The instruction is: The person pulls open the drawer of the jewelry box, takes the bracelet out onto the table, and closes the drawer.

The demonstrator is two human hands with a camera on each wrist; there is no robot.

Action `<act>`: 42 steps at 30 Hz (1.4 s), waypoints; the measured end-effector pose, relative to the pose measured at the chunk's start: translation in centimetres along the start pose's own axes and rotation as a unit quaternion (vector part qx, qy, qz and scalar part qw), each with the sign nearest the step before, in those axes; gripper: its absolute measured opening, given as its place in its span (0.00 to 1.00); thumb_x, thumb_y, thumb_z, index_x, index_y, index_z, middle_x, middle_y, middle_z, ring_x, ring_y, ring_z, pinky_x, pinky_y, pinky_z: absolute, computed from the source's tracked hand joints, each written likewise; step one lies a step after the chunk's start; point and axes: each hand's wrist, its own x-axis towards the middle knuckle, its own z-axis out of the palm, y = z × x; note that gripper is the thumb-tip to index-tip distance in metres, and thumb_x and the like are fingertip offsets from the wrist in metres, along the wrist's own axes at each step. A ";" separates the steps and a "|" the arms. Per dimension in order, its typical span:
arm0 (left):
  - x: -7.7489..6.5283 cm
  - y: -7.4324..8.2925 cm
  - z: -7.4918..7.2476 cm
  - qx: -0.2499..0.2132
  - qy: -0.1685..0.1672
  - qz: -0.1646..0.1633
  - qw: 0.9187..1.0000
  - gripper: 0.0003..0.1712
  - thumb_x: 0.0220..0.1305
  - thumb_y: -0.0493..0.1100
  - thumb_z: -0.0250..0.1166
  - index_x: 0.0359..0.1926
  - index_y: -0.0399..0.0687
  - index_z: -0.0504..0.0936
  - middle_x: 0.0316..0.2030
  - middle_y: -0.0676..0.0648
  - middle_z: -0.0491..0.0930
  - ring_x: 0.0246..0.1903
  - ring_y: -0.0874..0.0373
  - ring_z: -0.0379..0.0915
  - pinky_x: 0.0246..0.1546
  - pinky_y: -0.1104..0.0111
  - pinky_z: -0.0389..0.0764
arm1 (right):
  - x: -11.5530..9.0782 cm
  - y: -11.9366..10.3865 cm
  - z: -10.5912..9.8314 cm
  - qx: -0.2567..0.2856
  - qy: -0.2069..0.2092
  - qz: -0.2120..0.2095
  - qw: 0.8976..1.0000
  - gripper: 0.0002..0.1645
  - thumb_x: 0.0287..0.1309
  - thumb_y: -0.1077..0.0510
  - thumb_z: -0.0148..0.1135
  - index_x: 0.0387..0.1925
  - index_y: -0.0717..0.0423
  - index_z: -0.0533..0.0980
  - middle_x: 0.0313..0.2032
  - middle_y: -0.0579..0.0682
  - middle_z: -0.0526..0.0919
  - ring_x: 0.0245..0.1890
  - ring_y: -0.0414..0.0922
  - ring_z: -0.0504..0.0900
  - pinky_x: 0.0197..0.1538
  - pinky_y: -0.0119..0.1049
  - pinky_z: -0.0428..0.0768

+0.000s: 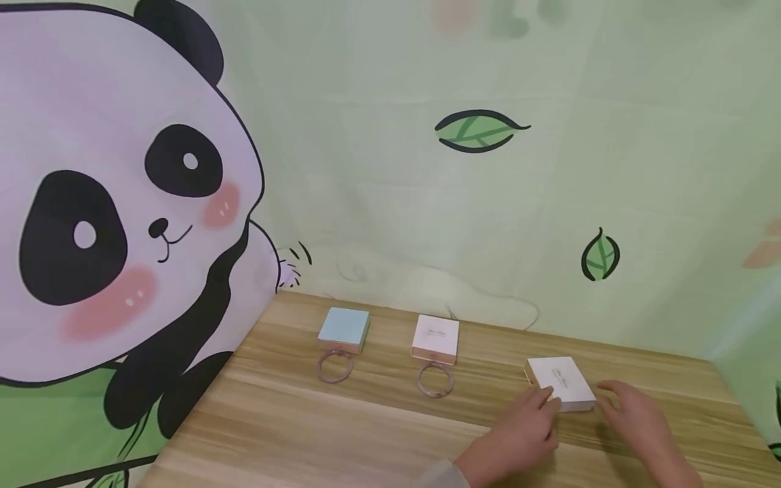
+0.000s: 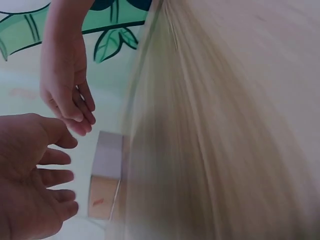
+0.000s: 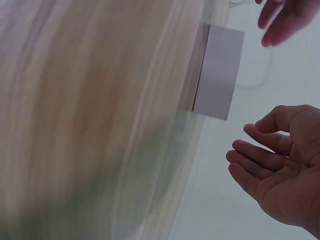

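A small white box (image 1: 558,379) with fine print on its lid and an orange-brown left side lies on the wooden table. At its near left corner is my left hand (image 1: 515,434), its fingertips overlapping the box in the head view; whether they touch it I cannot tell. Just off the box's right side hovers my right hand (image 1: 641,420), fingers loosely bent and holding nothing. The left wrist view has my left hand (image 2: 35,175) with fingers spread and relaxed beside the box (image 2: 107,155). From the right wrist, the right hand (image 3: 285,165) appears apart from the box (image 3: 218,72).
Further left on the table (image 1: 293,434) stand another white box (image 1: 436,335) and a light blue box (image 1: 344,327). A thin purplish ring (image 1: 435,381) lies before the white one, a similar ring (image 1: 335,367) before the blue. Behind hangs a panda-printed cloth (image 1: 378,169).
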 end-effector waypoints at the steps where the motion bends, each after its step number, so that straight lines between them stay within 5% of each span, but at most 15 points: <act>1: 0.4 0.3 0.0 0.007 -0.002 -0.002 1.000 0.29 0.69 0.48 0.61 0.69 0.51 0.73 0.70 0.52 0.69 0.73 0.59 0.59 0.73 0.68 0.59 | 0.0 0.3 0.0 0.000 0.000 0.000 1.000 0.19 0.64 0.63 0.62 0.51 0.75 0.77 0.50 0.76 0.81 0.50 0.74 0.79 0.48 0.66 0.78; 14: 3.9 1.8 1.6 0.107 -0.015 0.022 0.994 0.30 0.72 0.49 0.62 0.72 0.52 0.70 0.72 0.53 0.65 0.75 0.59 0.55 0.75 0.71 0.53 | -0.4 1.7 0.2 0.004 0.001 -0.006 1.000 0.18 0.61 0.65 0.62 0.48 0.76 0.78 0.47 0.77 0.80 0.50 0.74 0.79 0.49 0.67 0.78; 22: 5.2 2.4 2.2 0.134 -0.038 0.003 0.990 0.32 0.70 0.54 0.62 0.72 0.59 0.69 0.73 0.58 0.63 0.74 0.62 0.56 0.73 0.72 0.56 | -0.6 1.9 0.3 0.012 0.000 -0.009 1.000 0.17 0.61 0.66 0.63 0.48 0.77 0.78 0.47 0.78 0.80 0.49 0.75 0.78 0.49 0.67 0.78; 26: 5.5 2.3 2.4 0.109 -0.045 -0.012 0.993 0.33 0.69 0.52 0.65 0.72 0.60 0.69 0.72 0.59 0.63 0.73 0.65 0.56 0.73 0.73 0.56 | -0.6 1.7 0.3 0.012 -0.001 -0.003 1.000 0.18 0.61 0.66 0.63 0.49 0.76 0.77 0.49 0.78 0.79 0.51 0.75 0.78 0.50 0.67 0.77; 34: 5.8 1.2 2.3 0.090 0.045 0.001 0.995 0.24 0.66 0.39 0.66 0.63 0.55 0.79 0.64 0.57 0.75 0.65 0.66 0.68 0.68 0.77 0.64 | -0.5 1.5 0.1 0.019 -0.012 0.007 1.000 0.19 0.63 0.65 0.63 0.51 0.75 0.77 0.50 0.77 0.79 0.53 0.75 0.76 0.51 0.67 0.77; 42: 5.8 0.8 2.6 0.089 0.074 -0.014 0.993 0.19 0.62 0.38 0.69 0.53 0.58 0.85 0.57 0.59 0.79 0.59 0.69 0.72 0.63 0.81 0.67 | -0.7 1.6 0.6 0.028 -0.017 0.004 0.999 0.18 0.62 0.64 0.64 0.50 0.73 0.78 0.49 0.76 0.80 0.52 0.74 0.78 0.50 0.66 0.78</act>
